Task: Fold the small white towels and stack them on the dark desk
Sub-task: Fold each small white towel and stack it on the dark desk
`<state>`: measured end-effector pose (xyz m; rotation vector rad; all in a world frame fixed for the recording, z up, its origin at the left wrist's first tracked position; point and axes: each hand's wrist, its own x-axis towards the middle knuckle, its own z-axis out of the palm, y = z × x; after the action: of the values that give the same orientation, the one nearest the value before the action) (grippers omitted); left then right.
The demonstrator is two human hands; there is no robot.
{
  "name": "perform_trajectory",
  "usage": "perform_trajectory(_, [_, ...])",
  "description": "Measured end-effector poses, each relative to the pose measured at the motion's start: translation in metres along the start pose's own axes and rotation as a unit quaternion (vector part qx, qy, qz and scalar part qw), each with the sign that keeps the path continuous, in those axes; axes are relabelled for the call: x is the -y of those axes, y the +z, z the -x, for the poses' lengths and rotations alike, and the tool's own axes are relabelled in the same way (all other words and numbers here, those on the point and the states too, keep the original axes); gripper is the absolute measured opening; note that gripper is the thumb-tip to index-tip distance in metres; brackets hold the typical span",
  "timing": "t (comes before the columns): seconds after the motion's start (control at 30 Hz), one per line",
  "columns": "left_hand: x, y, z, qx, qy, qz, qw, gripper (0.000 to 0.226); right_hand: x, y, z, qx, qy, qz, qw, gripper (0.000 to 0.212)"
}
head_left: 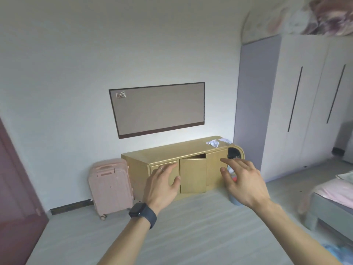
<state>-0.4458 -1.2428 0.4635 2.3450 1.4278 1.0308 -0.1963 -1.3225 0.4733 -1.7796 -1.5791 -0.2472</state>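
Towels (214, 143) lie crumpled at the right end of the cabinet (168, 150). Left hand (162, 183) and right hand (242, 180) hover, grip released, empty; step closer, then gather them together.

White wall (76, 54) — yellow cabinet (172, 152), grey floor (172, 226).

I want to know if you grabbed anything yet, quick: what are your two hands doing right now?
Left hand: open, fingers spread, holding nothing.
Right hand: open, fingers spread, holding nothing.
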Motion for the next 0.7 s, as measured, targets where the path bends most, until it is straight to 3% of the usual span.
perform_trajectory(0.4, [0.036, 0.127, -0.24, 0.031, 0.037, 0.007, 0.999, 0.043, -0.124, 0.111, -0.192, -0.02, 0.028, 0.002, 0.999, 0.047])
perform_trajectory(0.53, [0.048, 0.177, -0.331, 0.037, 0.036, 0.002, 0.999, 0.042, -0.176, 0.155, -0.272, 0.0, 0.036, -0.007, 0.999, 0.036])
perform_trajectory(0.7, [0.068, 0.237, -0.428, 0.037, 0.014, -0.006, 0.999, 0.039, -0.236, 0.207, -0.362, 0.023, 0.03, -0.025, 0.999, 0.043])
